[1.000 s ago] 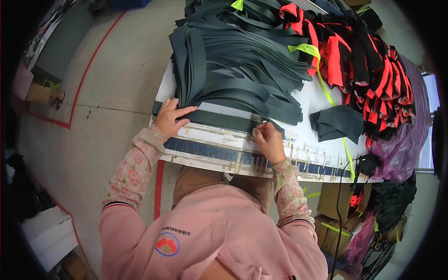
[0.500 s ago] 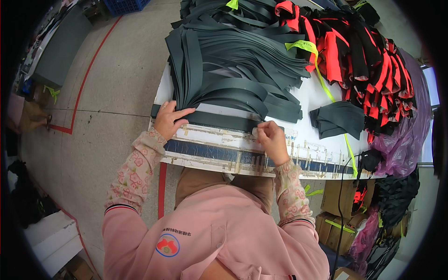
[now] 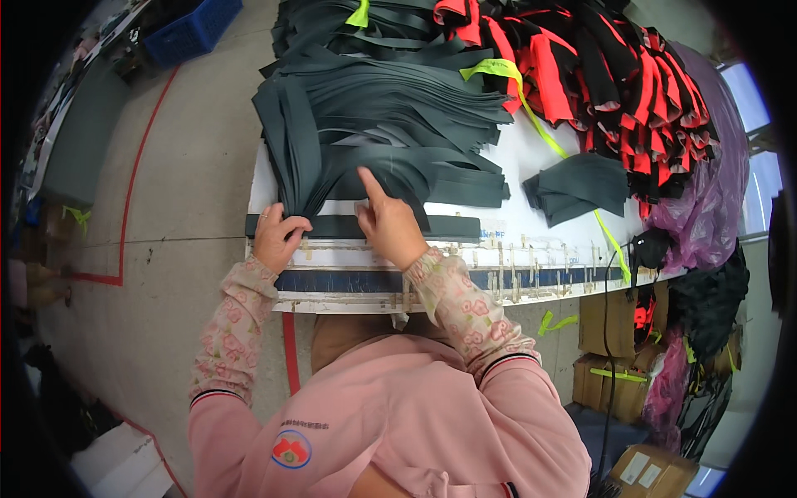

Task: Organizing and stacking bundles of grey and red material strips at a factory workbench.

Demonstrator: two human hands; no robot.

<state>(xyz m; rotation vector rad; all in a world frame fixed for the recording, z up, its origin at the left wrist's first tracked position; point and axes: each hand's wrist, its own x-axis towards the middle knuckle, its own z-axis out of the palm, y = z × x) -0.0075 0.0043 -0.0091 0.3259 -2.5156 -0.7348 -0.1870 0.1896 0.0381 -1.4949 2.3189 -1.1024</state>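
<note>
A dark grey-green fabric strip (image 3: pixel 452 227) lies flat along the near edge of the white work table. My left hand (image 3: pixel 281 241) is at its left end, fingers curled and pressed down on the strip. Beyond the strip fans a big pile of the same strips (image 3: pixel 398 112), bunched together toward my left hand. My right hand (image 3: pixel 392 226) reaches over the flat strip with the index finger stretched onto the pile's nearest looped strips. Its other fingers are curled in, and whatever they hold is hidden.
A smaller stack of dark strips (image 3: pixel 579 187) rests on the right, beside a neon-yellow ribbon (image 3: pixel 610 236). Red and black garment pieces (image 3: pixel 581 79) heap up at the far right, near purple plastic (image 3: pixel 693 199). Cardboard boxes (image 3: pixel 610 386) stand below; a blue crate (image 3: pixel 187 33) is far left.
My right hand has left the flat strip's right end, moving left and forward onto the pile, index finger extended. My left hand's fingers have drawn together. The small white piece at my right fingertips is out of sight.
</note>
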